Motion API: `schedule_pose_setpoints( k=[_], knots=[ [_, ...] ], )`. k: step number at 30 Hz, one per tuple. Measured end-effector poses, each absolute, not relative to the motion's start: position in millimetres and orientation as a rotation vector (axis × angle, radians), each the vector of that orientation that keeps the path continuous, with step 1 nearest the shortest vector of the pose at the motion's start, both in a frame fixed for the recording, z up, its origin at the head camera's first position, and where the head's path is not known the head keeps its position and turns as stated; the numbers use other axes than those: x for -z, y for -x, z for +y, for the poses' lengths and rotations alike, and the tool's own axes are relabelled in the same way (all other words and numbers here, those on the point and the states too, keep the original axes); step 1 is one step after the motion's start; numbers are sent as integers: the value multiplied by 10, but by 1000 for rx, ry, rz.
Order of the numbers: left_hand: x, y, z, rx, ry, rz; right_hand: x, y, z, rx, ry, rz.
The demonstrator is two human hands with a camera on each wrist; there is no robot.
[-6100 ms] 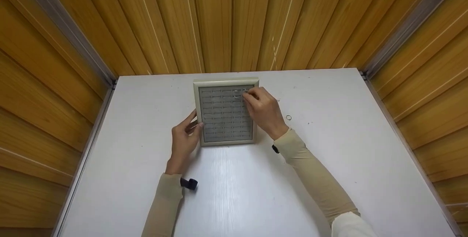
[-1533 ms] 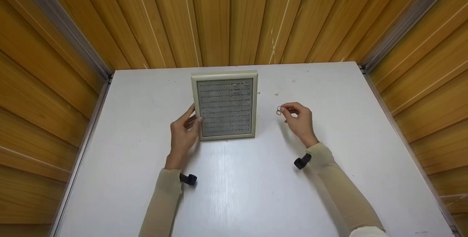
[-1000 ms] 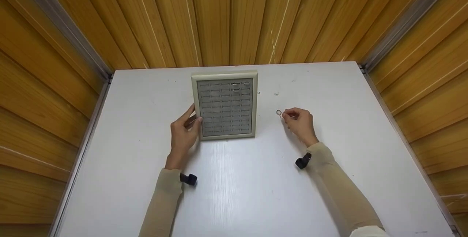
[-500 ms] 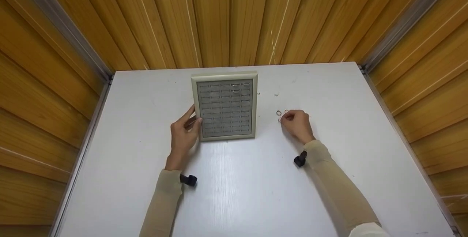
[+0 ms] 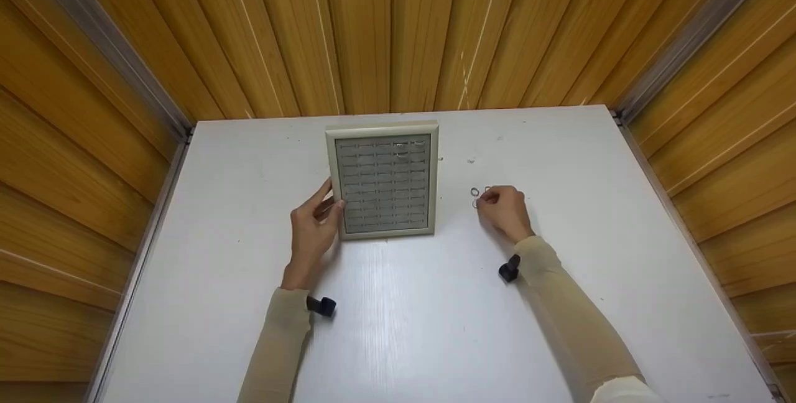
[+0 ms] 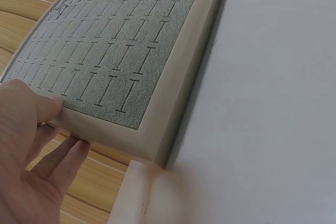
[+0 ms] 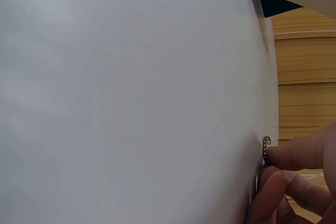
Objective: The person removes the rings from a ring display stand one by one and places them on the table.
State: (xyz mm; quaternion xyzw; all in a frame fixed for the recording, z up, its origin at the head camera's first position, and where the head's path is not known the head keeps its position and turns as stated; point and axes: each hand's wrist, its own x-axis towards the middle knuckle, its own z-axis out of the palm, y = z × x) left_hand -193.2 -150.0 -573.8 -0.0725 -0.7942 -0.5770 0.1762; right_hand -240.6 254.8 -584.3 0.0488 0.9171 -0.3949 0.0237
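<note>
The gray ring board (image 5: 382, 185) is stood up on the white table (image 5: 385, 328), near its far edge and a bit left of the middle. Its left side is gripped by the left hand (image 5: 311, 232), with the thumb laid on the front and the other fingers tucked behind. Three set-in rings (image 5: 401, 155) are held in the board's slots near the far right corner: two in the top row and one in the row below. Well to the right of the board, a thin ring (image 5: 474, 204) is pinched in the fingertips of the right hand (image 5: 507, 210), down by the table. A dark ring (image 5: 474, 191) is seen lying just beyond it. Another ring (image 5: 487, 189) is partly hidden by the fingers. Both arms are covered by tan sleeves (image 5: 277, 341).
</note>
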Motion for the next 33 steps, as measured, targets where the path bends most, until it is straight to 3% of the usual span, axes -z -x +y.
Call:
schedule_pose_setpoints(
  k=[18, 33],
  knots=[
    [5717, 1925, -1495, 1660, 161, -2265, 5774, 2396, 2580, 1249, -151, 2788],
    [5729, 1951, -1508, 1670, 199, -2248, 5312, 2390, 2274, 1380, 107, 2981]
  ],
)
